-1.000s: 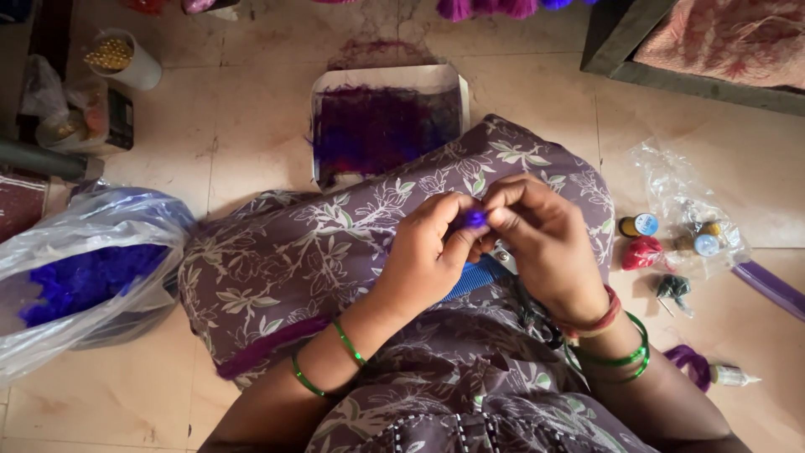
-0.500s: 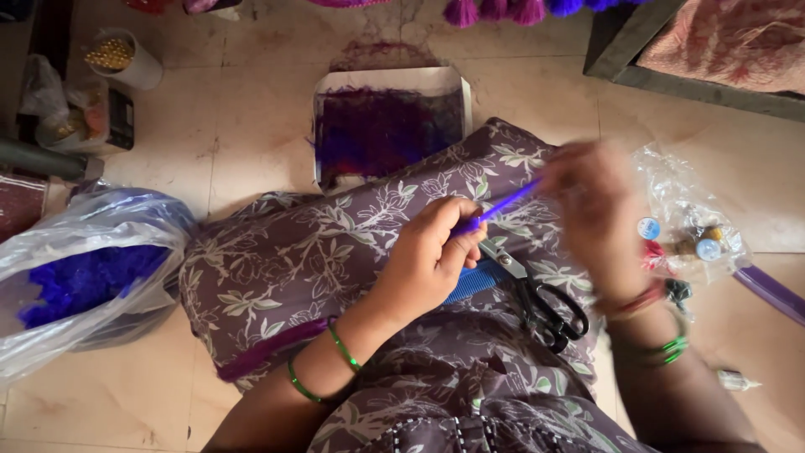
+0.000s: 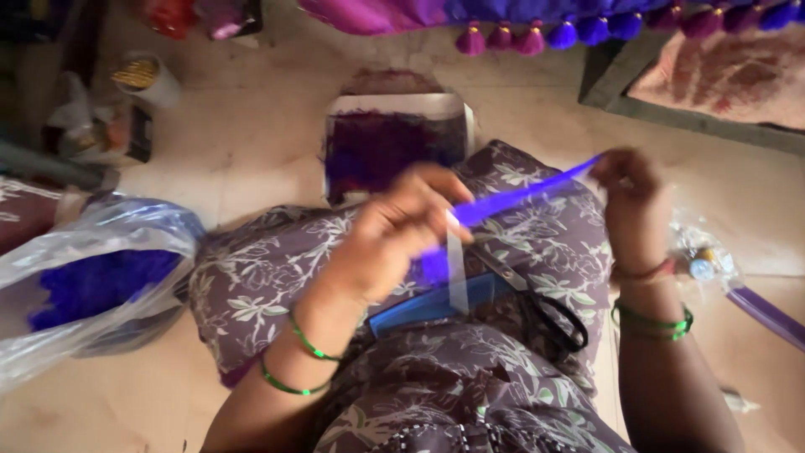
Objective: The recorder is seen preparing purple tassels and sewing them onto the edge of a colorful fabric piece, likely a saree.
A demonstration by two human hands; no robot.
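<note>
Both hands are blurred: the left hand (image 3: 402, 231) and the right hand (image 3: 629, 180), at two o'clock from it. The scissors (image 3: 545, 306) are partly hidden. The plastic bag (image 3: 84, 277) is cut off at nine o'clock.

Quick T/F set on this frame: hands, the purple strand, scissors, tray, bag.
1. Both hands hold the purple strand, stretched between them. True: left hand low, right hand higher.
2. The scissors are in the right hand. False: they lie on the lap, untouched.
3. The tray on the floor holds dark purple material. True.
4. The clear plastic bag holds red beads. False: it holds a blue-purple mass.
5. Green bangles sit on both wrists. True.
6. The tassels at the top edge are all green. False: they are pink, blue and purple.
</note>
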